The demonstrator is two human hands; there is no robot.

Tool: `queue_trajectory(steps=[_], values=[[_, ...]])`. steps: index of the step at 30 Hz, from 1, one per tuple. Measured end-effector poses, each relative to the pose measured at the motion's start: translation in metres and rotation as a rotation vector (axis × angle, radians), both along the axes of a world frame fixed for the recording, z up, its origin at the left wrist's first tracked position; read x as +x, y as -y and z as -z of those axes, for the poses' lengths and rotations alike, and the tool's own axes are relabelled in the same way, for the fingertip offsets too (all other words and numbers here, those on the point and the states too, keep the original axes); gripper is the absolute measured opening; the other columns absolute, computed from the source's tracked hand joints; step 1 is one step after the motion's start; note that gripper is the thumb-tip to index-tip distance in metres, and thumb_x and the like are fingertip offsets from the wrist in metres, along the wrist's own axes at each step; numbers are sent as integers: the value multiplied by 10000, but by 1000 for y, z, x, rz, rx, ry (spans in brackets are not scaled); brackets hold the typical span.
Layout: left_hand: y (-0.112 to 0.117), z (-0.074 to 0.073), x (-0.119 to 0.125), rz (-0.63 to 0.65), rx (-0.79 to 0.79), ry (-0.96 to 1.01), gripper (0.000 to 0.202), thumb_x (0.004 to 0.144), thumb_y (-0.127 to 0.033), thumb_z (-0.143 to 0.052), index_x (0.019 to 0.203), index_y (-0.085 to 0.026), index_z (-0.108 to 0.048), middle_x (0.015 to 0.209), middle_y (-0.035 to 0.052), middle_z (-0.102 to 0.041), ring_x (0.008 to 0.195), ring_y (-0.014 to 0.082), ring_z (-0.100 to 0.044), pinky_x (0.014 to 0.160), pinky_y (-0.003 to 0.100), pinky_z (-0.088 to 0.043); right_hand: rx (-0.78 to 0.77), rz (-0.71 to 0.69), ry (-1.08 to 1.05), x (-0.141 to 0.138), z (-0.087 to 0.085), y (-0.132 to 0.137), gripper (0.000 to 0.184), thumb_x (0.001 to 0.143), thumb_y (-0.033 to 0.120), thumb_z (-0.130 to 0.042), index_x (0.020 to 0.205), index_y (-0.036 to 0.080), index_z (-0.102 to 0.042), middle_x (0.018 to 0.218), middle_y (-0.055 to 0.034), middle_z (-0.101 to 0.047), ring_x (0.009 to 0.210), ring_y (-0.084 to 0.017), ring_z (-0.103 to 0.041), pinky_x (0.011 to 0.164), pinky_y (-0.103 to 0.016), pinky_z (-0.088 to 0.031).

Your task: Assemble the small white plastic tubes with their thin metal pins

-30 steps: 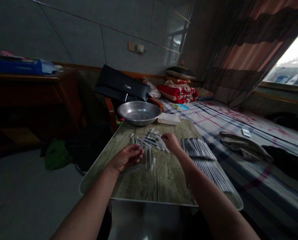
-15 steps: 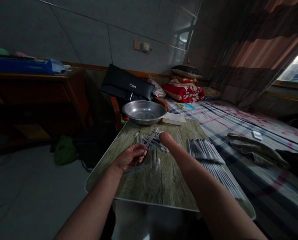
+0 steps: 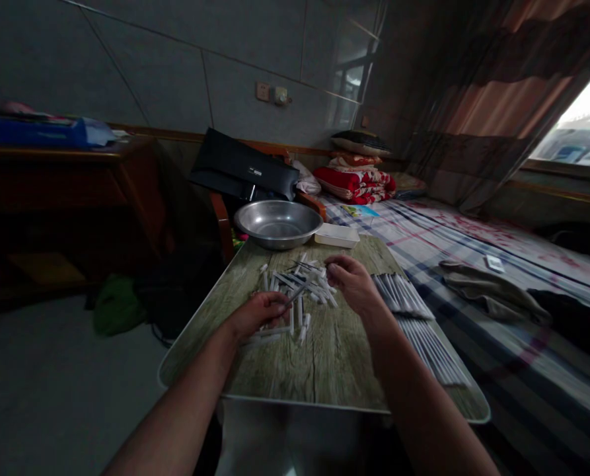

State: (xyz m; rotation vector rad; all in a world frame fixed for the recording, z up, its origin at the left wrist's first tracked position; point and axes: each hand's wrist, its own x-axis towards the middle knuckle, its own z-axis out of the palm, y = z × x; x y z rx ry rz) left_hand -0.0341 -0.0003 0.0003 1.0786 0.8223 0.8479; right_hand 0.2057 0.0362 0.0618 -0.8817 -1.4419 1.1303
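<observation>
Head view — steel basin [image 3: 275, 228], white box [image 3: 337, 235] beyond scattered tubes [image 3: 308, 283]

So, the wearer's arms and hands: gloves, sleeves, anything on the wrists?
Both bare. Left hand and right hand have no gloves; left forearm and right forearm show no sleeves down to the frame edge. No watch, band or markings visible at either wrist. Rings: too dim to tell.

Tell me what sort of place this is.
Probably a bedroom at home, used for handwork: a bed with a striped sheet, folded quilts by the wall, a curtained window, and a small table strewn with white sticks.
</observation>
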Motion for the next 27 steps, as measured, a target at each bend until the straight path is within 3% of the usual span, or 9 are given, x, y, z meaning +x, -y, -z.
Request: queue_trajectory(steps=[2,6,19,27], values=[[0,1,2,11,16,-22,363,615,-386,-809,823,-130,-658,663,-7,-624,453,39,-430,441,179,-285,-26,-14,-84,2,-7,19,203,712,304,-688,883,194,-690,693,14,-625,585,-99,-532,574,-229,-442],[2,1,6,25,19,-20,346,628,-366,-800,845,-133,-665,671,-7,-614,485,48,-445,469,183,-295,-1,32,-1,2,-7,35,164,701,229,-678,857,197,-714,728,10,-650,625,-105,-547,632,-251,-454],[0,2,3,39,58,-87,332,635,-351,-798,861,-134,-688,641,0,-620,505,72,-484,487,193,-352,-8,66,112,8,9,40,171,711,248,-651,860,188,-710,714,0,-654,651,-121,-567,636,-255,-458],[3,-3,5,52,84,-84,289,646,-327,-791,839,-134,-696,623,-8,-600,516,75,-485,497,194,-355,-67,81,-36,5,10,49,183,681,289,-679,833,187,-671,671,11,-627,613,-121,-581,532,-244,-504]])
